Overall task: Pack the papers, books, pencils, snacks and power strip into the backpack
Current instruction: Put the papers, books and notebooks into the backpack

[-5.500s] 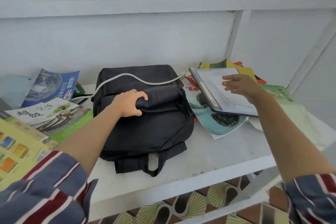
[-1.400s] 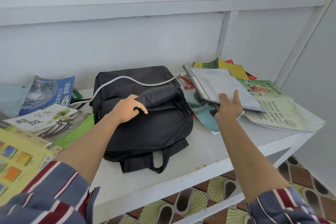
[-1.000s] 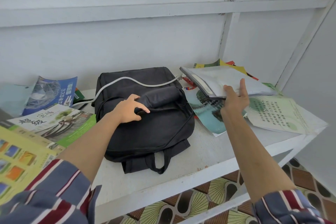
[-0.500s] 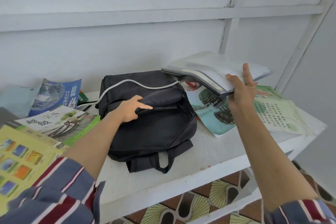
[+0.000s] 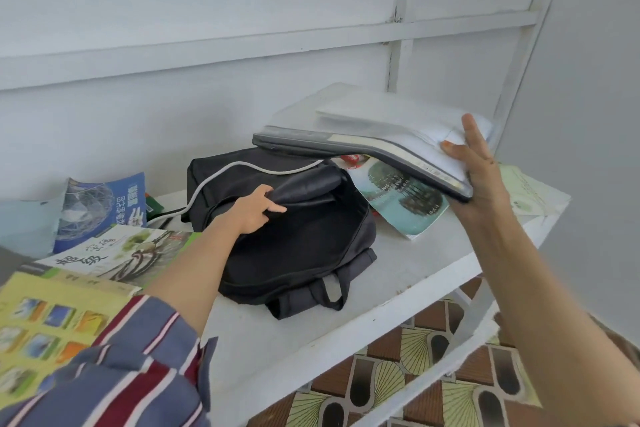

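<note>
White desk, plain wall behind; left grip pinches backpack flap open, right grip clamps paper stack aloft, partly over it. Sagging, it may spill if I tilt.

— What's the right hand doing?
— It grips a sagging stack of papers by the near corner, in the air over the far edge of the backpack.
— And the left hand?
— It pinches the flap at the backpack's opening. A white cord lies across it.
— What else is on the table?
— Several books at the left; a lake-cover book and a green sheet below the papers.
</note>
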